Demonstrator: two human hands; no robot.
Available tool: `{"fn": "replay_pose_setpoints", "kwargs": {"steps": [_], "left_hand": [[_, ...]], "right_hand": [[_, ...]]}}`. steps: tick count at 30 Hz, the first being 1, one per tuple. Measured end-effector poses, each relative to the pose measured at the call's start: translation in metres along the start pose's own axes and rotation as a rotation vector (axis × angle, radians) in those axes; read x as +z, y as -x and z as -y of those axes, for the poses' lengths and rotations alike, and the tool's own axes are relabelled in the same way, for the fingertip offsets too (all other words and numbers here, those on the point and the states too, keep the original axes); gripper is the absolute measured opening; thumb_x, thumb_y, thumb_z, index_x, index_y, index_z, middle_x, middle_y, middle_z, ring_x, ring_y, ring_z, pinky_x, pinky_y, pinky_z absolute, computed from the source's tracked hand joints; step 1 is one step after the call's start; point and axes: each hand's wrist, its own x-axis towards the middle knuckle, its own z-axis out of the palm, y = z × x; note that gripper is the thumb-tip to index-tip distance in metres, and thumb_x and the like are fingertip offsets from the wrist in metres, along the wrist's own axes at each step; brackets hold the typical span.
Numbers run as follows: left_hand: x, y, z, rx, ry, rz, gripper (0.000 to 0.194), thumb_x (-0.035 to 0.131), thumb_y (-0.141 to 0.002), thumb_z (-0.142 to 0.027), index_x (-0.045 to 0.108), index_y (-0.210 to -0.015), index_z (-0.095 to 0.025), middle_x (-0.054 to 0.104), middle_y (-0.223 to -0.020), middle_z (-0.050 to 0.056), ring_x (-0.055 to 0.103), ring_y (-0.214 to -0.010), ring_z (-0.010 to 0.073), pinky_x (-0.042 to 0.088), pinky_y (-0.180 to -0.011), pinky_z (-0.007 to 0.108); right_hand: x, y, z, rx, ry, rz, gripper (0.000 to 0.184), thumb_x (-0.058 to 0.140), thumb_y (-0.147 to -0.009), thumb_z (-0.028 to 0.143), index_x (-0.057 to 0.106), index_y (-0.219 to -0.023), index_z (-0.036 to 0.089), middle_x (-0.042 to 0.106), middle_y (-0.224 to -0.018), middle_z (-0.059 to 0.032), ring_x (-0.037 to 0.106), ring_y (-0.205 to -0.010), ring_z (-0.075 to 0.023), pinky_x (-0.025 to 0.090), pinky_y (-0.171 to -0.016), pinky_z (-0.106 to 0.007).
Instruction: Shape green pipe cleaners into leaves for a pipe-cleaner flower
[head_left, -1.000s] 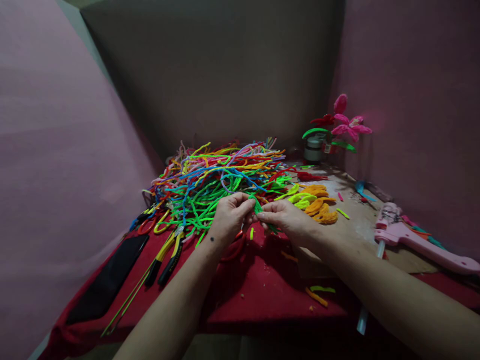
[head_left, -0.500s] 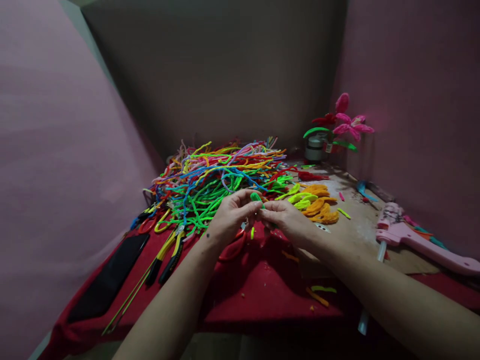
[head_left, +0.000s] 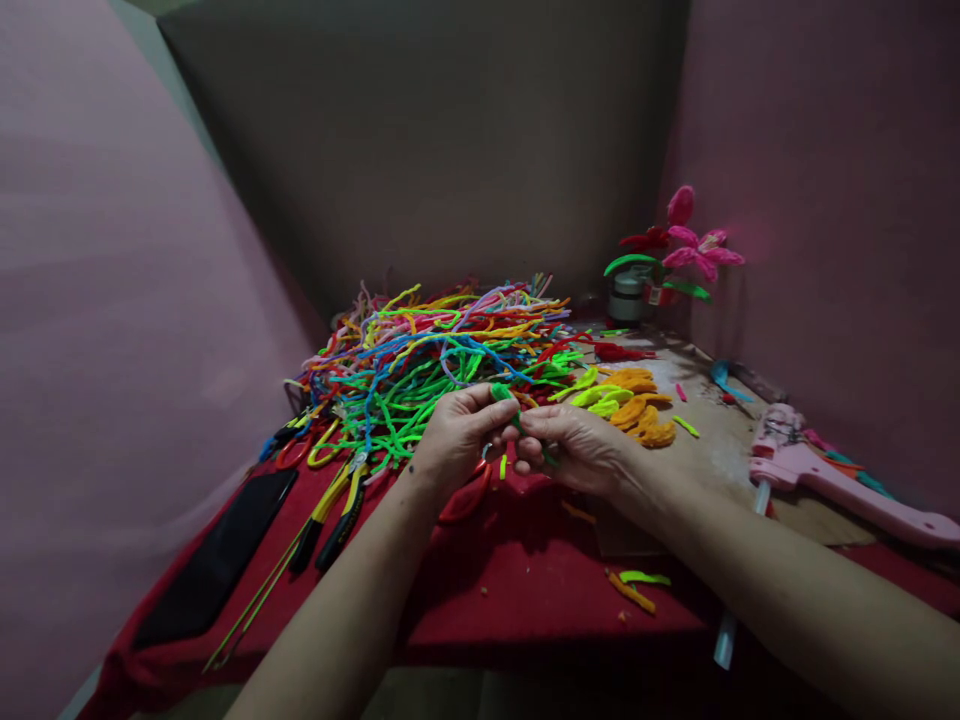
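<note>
A green pipe cleaner (head_left: 501, 392) is pinched between both my hands above the red cloth. My left hand (head_left: 463, 428) grips its folded upper end between thumb and fingers. With thumb and forefinger, my right hand (head_left: 576, 440) holds the lower part, and a green end shows beneath the fingers. Much of the piece is hidden by my fingers. Just behind my hands lies a heap of many-coloured pipe cleaners (head_left: 420, 370). Red-handled scissors (head_left: 466, 497) lie under my left hand, partly covered.
Yellow-black pliers (head_left: 341, 510), a black phone (head_left: 217, 555) and thin wires (head_left: 259, 598) lie left. Orange petal shapes (head_left: 649, 425) rest on a board (head_left: 724, 470) at right, near a pink glue gun (head_left: 840, 490). A pink pipe-cleaner flower (head_left: 705, 252) stands at the back.
My right hand has turned and shifted slightly right, its fingers now showing more below the green pipe cleaner. My left hand keeps its pinch, and more of the green piece's length shows.
</note>
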Motion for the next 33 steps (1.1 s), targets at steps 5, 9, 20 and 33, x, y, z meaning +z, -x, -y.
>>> {"fn": "replay_pose_setpoints", "kwargs": {"steps": [5,9,20,33], "left_hand": [[0.006,0.0,0.003,0.057,-0.104,-0.069,0.019,0.065,-0.068,-0.03,0.055,-0.068,-0.014,0.051,-0.052,-0.005,0.045,-0.043,0.0035,0.036,-0.042,0.015],[0.013,0.001,0.005,0.081,-0.075,-0.11,0.019,0.065,-0.068,-0.028,0.052,-0.065,-0.014,0.051,-0.054,-0.005,0.049,-0.046,0.006,0.04,-0.044,0.017],[0.001,-0.003,0.003,0.164,-0.103,-0.192,0.02,0.064,-0.069,-0.034,0.058,-0.073,-0.015,0.046,-0.046,-0.007,0.035,-0.037,0.003,0.027,-0.038,0.017],[-0.007,-0.006,-0.001,0.18,-0.336,-0.173,0.016,0.06,-0.071,-0.031,0.054,-0.069,-0.016,0.043,-0.047,-0.007,0.036,-0.039,0.0044,0.028,-0.039,0.017]], "right_hand": [[-0.001,-0.001,0.0,-0.043,0.116,-0.048,0.006,0.067,-0.06,0.015,0.062,-0.06,0.011,0.055,-0.05,0.0003,0.043,-0.044,-0.0066,0.041,-0.055,-0.026],[-0.003,-0.002,0.001,-0.126,0.271,-0.06,0.013,0.068,-0.06,0.022,0.061,-0.055,0.011,0.054,-0.046,0.0001,0.047,-0.045,-0.0082,0.038,-0.053,-0.025],[0.003,0.002,0.004,-0.168,0.534,-0.147,0.024,0.064,-0.067,0.034,0.058,-0.057,0.013,0.058,-0.048,-0.0003,0.048,-0.043,-0.0084,0.037,-0.051,-0.024],[0.009,0.005,0.006,-0.138,0.576,-0.168,0.024,0.058,-0.071,0.028,0.055,-0.053,0.013,0.055,-0.046,0.0002,0.043,-0.041,-0.0065,0.031,-0.048,-0.022]]}}
